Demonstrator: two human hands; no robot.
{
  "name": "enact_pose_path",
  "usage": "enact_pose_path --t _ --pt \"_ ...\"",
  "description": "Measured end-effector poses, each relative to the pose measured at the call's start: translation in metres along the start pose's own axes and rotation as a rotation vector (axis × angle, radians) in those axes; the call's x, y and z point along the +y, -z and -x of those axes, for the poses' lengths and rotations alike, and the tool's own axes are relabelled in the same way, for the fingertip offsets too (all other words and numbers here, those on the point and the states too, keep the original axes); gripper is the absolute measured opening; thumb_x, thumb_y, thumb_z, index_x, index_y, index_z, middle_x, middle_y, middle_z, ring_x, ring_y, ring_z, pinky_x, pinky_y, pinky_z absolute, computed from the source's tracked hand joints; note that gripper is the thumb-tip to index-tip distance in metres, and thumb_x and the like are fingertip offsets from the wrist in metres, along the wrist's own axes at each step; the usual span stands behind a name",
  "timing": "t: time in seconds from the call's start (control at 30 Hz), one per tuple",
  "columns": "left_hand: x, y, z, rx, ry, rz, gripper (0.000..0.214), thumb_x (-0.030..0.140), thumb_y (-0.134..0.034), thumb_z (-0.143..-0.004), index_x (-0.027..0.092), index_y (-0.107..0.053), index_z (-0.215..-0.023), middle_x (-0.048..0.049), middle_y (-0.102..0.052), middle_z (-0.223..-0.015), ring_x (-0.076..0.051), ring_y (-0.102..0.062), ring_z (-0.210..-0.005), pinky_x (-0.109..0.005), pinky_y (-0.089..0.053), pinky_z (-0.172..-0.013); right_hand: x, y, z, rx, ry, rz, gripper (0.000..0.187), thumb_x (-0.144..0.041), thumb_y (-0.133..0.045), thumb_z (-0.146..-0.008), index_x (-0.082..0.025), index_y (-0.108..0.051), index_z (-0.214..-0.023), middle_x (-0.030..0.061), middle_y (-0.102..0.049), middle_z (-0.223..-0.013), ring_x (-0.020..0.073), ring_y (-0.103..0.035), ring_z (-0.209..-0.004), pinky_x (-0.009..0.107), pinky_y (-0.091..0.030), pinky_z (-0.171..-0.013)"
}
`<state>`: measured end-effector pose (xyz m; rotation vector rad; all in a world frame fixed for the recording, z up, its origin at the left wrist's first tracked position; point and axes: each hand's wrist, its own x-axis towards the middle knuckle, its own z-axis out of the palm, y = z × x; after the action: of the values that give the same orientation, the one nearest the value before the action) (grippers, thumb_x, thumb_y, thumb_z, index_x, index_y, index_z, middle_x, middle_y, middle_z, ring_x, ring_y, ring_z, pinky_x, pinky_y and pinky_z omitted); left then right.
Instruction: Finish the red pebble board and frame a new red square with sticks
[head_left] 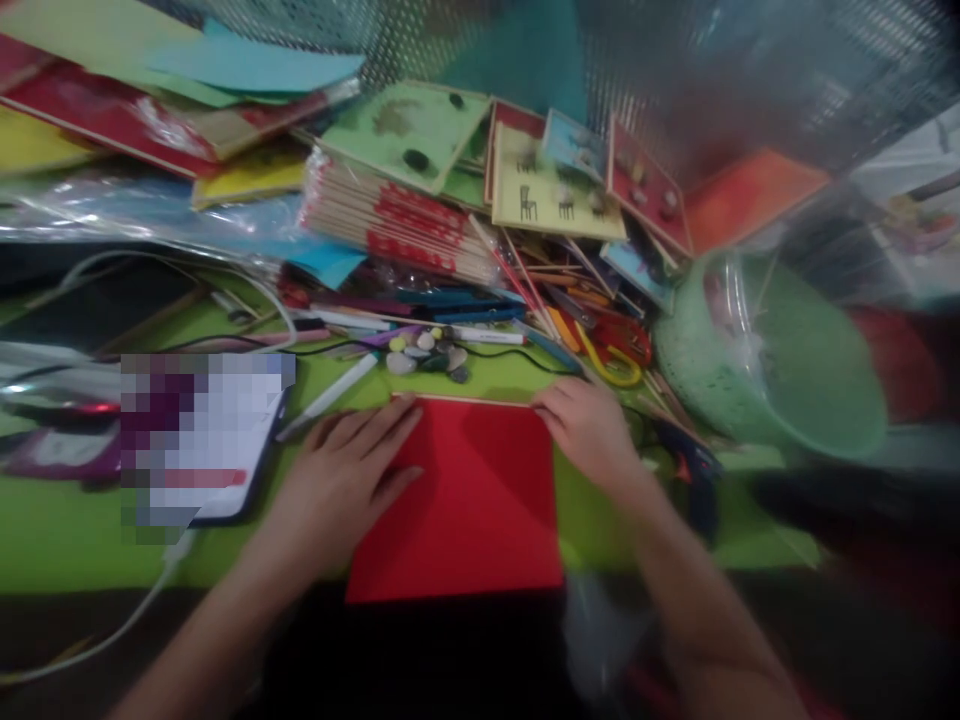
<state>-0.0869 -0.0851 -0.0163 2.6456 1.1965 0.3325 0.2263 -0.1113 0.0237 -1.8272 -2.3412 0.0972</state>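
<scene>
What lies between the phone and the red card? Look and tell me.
In the head view, the left hand and a white marker lie between the phone and the red card; the hand overlaps the card's left edge.

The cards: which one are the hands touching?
The plain red card in front: left hand and right hand touch its far corners. Other cards lie farther back.

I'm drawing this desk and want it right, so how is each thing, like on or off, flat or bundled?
Red card: lying flat
Thin stick: lying along the red card's far edge
Left hand: fingers stretched out, at the red card's left side
Right hand: fingers bent, at the red card's far right corner
Phone: screen lit
White cable: plugged into the phone
Stones: clustered together
Stick pack: bundled
</scene>
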Motion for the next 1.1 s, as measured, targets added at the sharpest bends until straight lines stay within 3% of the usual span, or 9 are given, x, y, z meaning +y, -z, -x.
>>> enact_pose_path --t 0.3,0.57,0.8,0.97,1.1 --pt "0.003 0.004 0.0 -0.002 -0.029 0.021 0.056 0.041 -0.05 -0.101 0.022 -0.045 -0.153 -0.0067 -0.044 -0.16 -0.031 -0.053 -0.135 -0.051 -0.038 -0.112 -0.001 0.012 -0.015 0.123 0.032 -0.067 0.014 -0.021 -0.056 -0.098 -0.021 -0.071 -0.098 0.0061 -0.072 -0.094 0.0223 -0.066 -0.09 0.035 -0.049 -0.08" --pt "0.003 0.006 0.004 0.064 -0.091 0.082 0.047 0.039 -0.045 -0.104 0.018 -0.052 -0.145 -0.0095 -0.054 -0.152 -0.026 -0.054 -0.136 -0.048 -0.035 -0.117 -0.039 0.027 -0.094 0.056 0.094 -0.095 0.015 -0.019 -0.059 -0.095 -0.022 -0.074 -0.097 0.005 -0.075 -0.101 0.0216 -0.068 -0.095 0.032 -0.048 -0.083" --pt "0.002 0.004 0.008 0.078 -0.098 0.133 0.045 0.04 -0.043 -0.105 0.019 -0.055 -0.142 -0.0075 -0.055 -0.152 -0.026 -0.053 -0.137 -0.051 -0.033 -0.118 -0.077 0.005 -0.163 -0.078 0.089 0.15 0.019 -0.027 -0.059 -0.095 -0.022 -0.078 -0.097 0.0074 -0.074 -0.102 0.0225 -0.067 -0.097 0.032 -0.045 -0.077" --pt "0.002 0.002 0.009 0.078 -0.115 0.152 0.046 0.042 -0.042 -0.105 0.021 -0.054 -0.144 -0.0071 -0.057 -0.15 -0.027 -0.054 -0.135 -0.051 -0.032 -0.118 -0.094 0.001 -0.179 -0.107 0.117 0.365 0.024 -0.028 -0.058 -0.095 -0.015 -0.076 -0.103 0.0142 -0.073 -0.103 0.0265 -0.067 -0.1 0.034 -0.046 -0.078" --pt "0.002 0.002 0.008 0.075 -0.12 0.155 0.046 0.042 -0.043 -0.105 0.02 -0.055 -0.143 -0.0075 -0.058 -0.149 -0.027 -0.054 -0.135 -0.052 -0.031 -0.119 -0.101 0.003 -0.181 -0.144 0.145 0.427 0.025 -0.017 -0.054 -0.092 -0.012 -0.075 -0.105 0.0183 -0.073 -0.103 0.0283 -0.067 -0.102 0.036 -0.046 -0.079"
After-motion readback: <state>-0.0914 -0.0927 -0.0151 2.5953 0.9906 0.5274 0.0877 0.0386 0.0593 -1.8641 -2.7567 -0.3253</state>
